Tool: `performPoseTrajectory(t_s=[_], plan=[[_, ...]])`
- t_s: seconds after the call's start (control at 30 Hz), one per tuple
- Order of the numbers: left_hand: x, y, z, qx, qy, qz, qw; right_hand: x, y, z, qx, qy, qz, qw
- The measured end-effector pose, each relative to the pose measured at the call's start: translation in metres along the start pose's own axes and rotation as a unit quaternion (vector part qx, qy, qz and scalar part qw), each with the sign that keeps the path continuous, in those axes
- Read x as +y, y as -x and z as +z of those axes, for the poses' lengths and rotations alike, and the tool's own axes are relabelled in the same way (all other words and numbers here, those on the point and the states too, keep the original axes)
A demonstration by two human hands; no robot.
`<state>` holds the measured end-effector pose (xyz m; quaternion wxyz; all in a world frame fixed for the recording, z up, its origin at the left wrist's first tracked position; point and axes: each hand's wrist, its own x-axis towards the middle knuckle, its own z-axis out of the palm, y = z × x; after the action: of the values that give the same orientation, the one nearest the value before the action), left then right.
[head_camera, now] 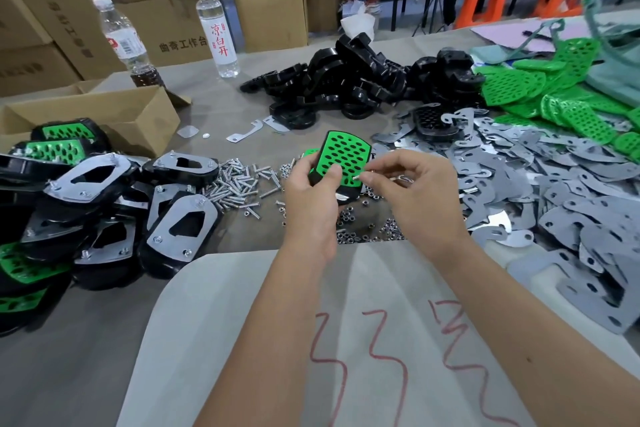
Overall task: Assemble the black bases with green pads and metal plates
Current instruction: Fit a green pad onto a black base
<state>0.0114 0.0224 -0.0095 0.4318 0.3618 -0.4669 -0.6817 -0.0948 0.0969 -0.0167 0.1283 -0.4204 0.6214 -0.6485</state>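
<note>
Now the left hand grips a black base with a green pad above the counter, thumb on the pad. Beside it, the right hand pinches a screw touching the pad. Loose screws, nuts and metal plates lie around.

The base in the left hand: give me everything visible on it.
The black base looks like glossy moulded plastic, with a bright green pad full of oval holes seated in its upper face. It is held above the table, tilted with the pad toward the camera. The left hand grips its lower left edge, thumb lying on the pad. The right hand pinches a small screw at the pad's right side. Its underside is hidden.
</note>
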Motion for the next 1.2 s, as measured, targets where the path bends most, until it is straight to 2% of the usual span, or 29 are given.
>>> performPoseTrajectory(t_s=[0.17, 0.33, 0.47, 0.53, 0.6, 0.67, 0.73, 0.83, 0.9, 0.97, 1.1, 1.17, 1.2], plan=[[-0.005, -0.002, -0.001, 0.018, -0.066, 0.064, 0.996, 0.0, 0.001, -0.001, -0.041, 0.07, -0.019, 0.997], [-0.007, 0.004, 0.005, 0.018, -0.091, 0.121, 0.988, 0.002, 0.004, 0.005, -0.015, 0.141, -0.055, 0.988], [-0.008, 0.009, 0.01, 0.018, -0.052, 0.128, 0.99, 0.005, 0.005, 0.009, 0.022, 0.123, -0.004, 0.992], [-0.007, 0.009, 0.013, 0.014, -0.023, 0.116, 0.993, 0.005, 0.004, 0.005, 0.001, 0.062, 0.027, 0.998], [-0.003, 0.009, 0.016, 0.009, 0.026, 0.094, 0.995, 0.004, 0.0, 0.001, -0.011, -0.044, 0.065, 0.997], [0.001, 0.009, 0.016, 0.011, 0.072, 0.061, 0.995, 0.004, -0.002, -0.001, -0.02, -0.142, 0.118, 0.983], [0.004, 0.009, 0.014, 0.001, 0.099, 0.022, 0.995, 0.007, -0.004, -0.002, -0.057, -0.18, 0.149, 0.971], [0.005, 0.012, 0.011, 0.001, 0.087, -0.006, 0.996, 0.008, -0.003, 0.001, -0.096, -0.1, 0.104, 0.985], [0.006, 0.014, 0.01, 0.001, 0.092, -0.012, 0.996, 0.007, -0.002, 0.006, -0.067, -0.019, 0.058, 0.996], [0.01, 0.014, 0.007, -0.01, 0.108, -0.017, 0.994, 0.004, -0.001, 0.012, -0.043, 0.009, 0.039, 0.998], [0.02, 0.007, -0.004, 0.025, 0.105, 0.034, 0.994, 0.001, 0.002, 0.024, -0.05, 0.069, 0.025, 0.996], [0.026, -0.001, -0.015, 0.072, 0.101, 0.062, 0.99, 0.0, 0.006, 0.029, -0.105, 0.196, -0.074, 0.972], [0.028, -0.006, -0.023, 0.099, 0.105, 0.064, 0.988, 0.001, 0.008, 0.033, -0.148, 0.266, -0.132, 0.943]])
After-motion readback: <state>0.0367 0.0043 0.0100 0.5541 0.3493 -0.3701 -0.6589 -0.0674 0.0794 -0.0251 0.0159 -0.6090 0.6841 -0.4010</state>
